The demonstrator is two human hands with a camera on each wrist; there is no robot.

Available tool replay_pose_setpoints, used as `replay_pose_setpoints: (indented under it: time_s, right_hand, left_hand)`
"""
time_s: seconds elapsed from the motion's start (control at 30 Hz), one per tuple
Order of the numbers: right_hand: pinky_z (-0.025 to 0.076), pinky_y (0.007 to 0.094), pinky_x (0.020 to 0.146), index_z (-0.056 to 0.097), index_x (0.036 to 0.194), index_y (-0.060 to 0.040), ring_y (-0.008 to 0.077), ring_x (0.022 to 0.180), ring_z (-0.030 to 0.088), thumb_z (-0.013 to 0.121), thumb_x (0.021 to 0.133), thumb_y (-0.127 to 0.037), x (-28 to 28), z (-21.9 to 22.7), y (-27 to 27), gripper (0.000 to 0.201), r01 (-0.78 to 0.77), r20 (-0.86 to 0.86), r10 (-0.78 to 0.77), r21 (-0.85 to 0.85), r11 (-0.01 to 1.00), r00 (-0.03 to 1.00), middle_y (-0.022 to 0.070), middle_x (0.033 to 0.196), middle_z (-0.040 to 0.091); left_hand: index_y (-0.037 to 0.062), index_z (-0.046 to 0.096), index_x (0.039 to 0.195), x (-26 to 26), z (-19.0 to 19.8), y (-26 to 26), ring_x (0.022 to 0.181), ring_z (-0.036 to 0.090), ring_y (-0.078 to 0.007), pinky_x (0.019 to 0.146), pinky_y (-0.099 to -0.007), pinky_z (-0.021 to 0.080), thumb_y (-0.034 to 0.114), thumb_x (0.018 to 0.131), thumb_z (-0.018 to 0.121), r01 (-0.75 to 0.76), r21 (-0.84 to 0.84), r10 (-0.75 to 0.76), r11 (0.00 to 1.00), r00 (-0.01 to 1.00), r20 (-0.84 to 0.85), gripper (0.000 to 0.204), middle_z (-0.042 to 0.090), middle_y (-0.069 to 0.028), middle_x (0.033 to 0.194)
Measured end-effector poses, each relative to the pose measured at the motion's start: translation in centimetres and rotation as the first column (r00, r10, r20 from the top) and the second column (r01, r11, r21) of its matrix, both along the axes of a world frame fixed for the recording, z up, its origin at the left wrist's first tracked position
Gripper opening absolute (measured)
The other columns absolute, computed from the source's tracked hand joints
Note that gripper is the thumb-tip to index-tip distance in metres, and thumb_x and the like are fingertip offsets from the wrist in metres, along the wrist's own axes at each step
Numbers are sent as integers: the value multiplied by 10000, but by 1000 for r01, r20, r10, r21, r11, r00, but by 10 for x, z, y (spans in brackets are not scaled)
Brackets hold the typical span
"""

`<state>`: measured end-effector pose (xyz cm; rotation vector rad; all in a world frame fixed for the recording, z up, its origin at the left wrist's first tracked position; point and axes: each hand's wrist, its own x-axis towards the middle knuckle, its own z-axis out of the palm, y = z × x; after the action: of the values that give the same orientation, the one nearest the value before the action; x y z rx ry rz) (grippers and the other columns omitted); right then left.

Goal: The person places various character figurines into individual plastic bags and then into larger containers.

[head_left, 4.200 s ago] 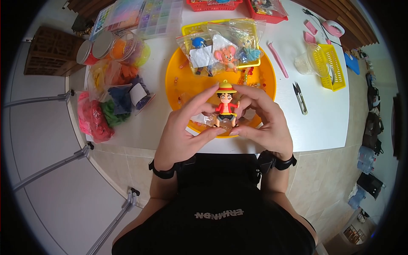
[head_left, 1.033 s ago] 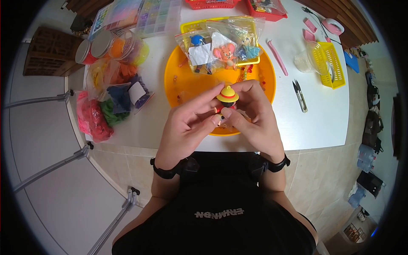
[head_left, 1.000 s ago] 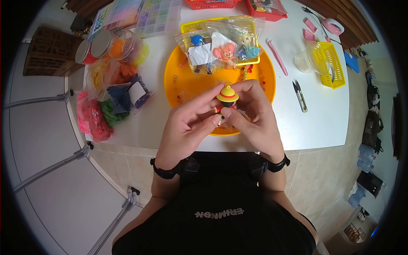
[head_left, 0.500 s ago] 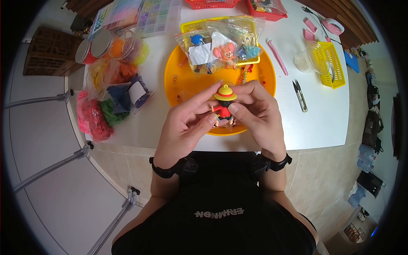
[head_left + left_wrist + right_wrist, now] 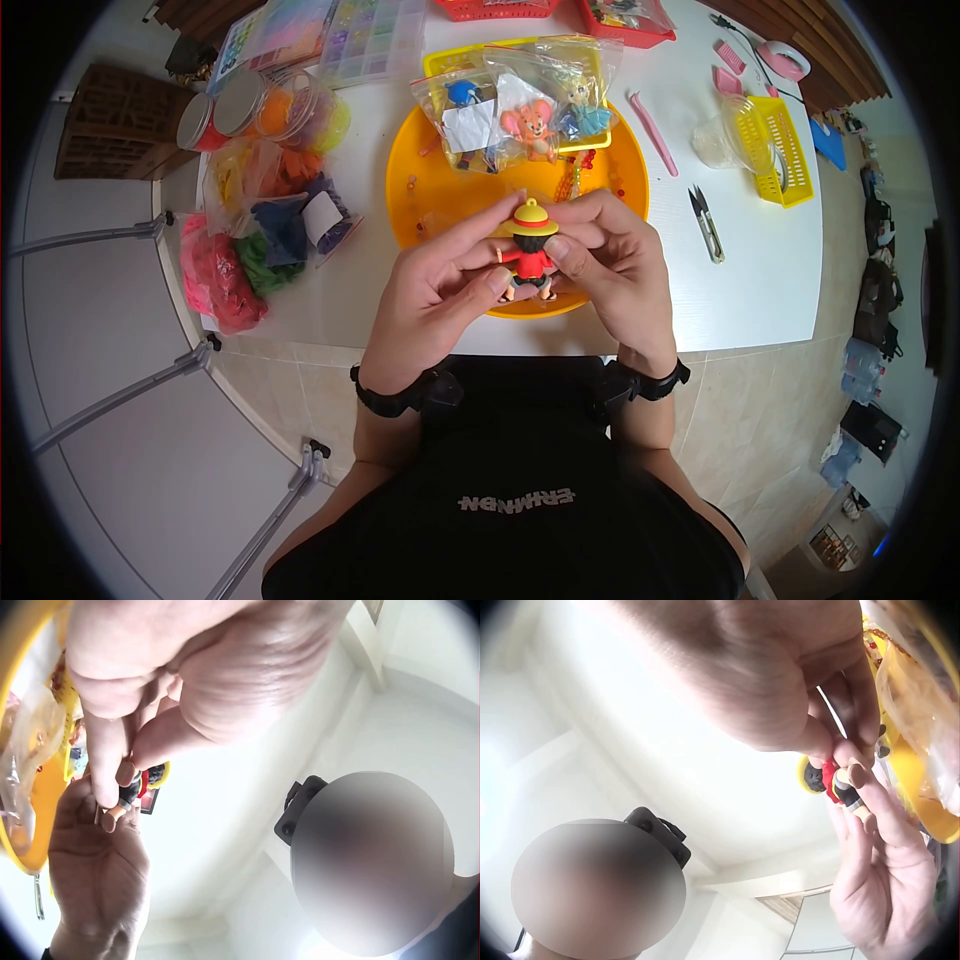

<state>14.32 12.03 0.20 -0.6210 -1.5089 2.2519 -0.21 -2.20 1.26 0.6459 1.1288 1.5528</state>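
A small figurine [image 5: 530, 262] with a yellow hat, red top and dark shorts is held upright over the near part of the orange tray, its back towards the head camera. The left hand [image 5: 428, 290] pinches it from the left, thumb near its lower side. From the right, the right hand [image 5: 618, 270] grips it, thumb at its shoulder. In the left wrist view the figurine [image 5: 131, 791] shows its legs between the fingers of both hands. The right wrist view shows the figurine [image 5: 834, 784] pinched the same way.
The orange tray [image 5: 405, 190] carries bagged figurines [image 5: 530, 125], a yellow basket [image 5: 437, 68] and beads. Jars [image 5: 240, 103] and colourful bags [image 5: 225, 280] are at left; a pink tool [image 5: 654, 137], snips [image 5: 706, 225] and another yellow basket [image 5: 783, 150] at right.
The figurine faced the head camera earliest and now shows its back. Since a second ago it has tilted from hat-top towards the camera to more upright, and the right thumb has shifted right.
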Motion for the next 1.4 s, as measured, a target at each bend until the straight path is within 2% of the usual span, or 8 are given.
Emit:
replay_pose_setpoints:
  time_s: [0.33,0.43,0.63,0.93,1.13,1.23,1.33,1.4]
  right_hand:
    - [547,240,776,588,1224,26,108,962,673,656,962,48,-1,-7,-1,272,95,-36,-94,33,995,995,114,1165,695]
    - [542,248,849,579,1295,25,115,1020,666,673,952,35,-6,7,-4,356,82,-103,-89,-75,994,991,115,1234,670]
    - [529,260,893,572,1364,20,108,997,656,702,933,18,-7,0,-2,451,30,-92,-20,113,993,996,79,1250,665]
    - [558,259,853,591,1315,26,117,987,655,706,938,4,-6,-4,-3,394,30,-119,-14,133,991,993,89,1249,657]
    - [551,259,875,592,1258,17,128,1024,665,730,918,9,-9,5,-6,368,59,-113,-56,21,998,992,104,1251,660]
    - [555,259,865,590,1198,1,134,1043,669,760,895,-3,-9,0,-4,347,87,-87,-76,122,989,993,110,1239,666]
    - [559,258,836,598,1145,-12,126,1006,667,782,875,-11,-5,-2,1,327,59,-20,-56,225,973,998,111,1225,665]
    - [555,256,821,608,1125,-9,114,963,662,783,885,-37,-5,-1,1,298,58,-4,-59,261,964,998,96,1176,677]
  left_hand:
    - [-55,443,1503,-3,-7,0,1077,658,-135,964,-288,551,-12,1033,543,-54,-34,51,998,994,-94,482,683,-119,1176]
    - [-57,443,1504,-3,-16,-2,1103,642,-127,969,-280,522,18,1052,528,-38,-26,35,999,993,-109,466,672,-114,1218]
    - [-65,456,1491,2,-9,-3,1148,617,-125,987,-277,499,87,1089,479,-17,-24,17,1000,1000,24,431,626,-122,1322]
    - [-61,500,1458,-3,-13,-5,1096,637,-116,956,-262,507,107,1088,498,17,-84,-28,996,991,-130,407,667,-104,1248]
    - [-49,516,1451,5,-2,0,1110,633,-118,971,-280,498,145,1084,519,-62,-99,66,993,997,34,415,669,-99,1236]
    - [-54,539,1418,8,9,-2,1115,635,-125,983,-291,493,171,1080,533,-66,-90,61,994,997,-53,406,681,-94,1202]
    - [-69,549,1377,2,-4,-5,1098,655,-141,977,-293,502,164,1069,556,64,-76,-83,995,955,-285,386,695,-109,1171]
    - [-75,555,1345,3,-6,-5,1085,669,-151,971,-296,512,142,1062,565,72,-74,-89,995,961,-263,357,702,-125,1163]
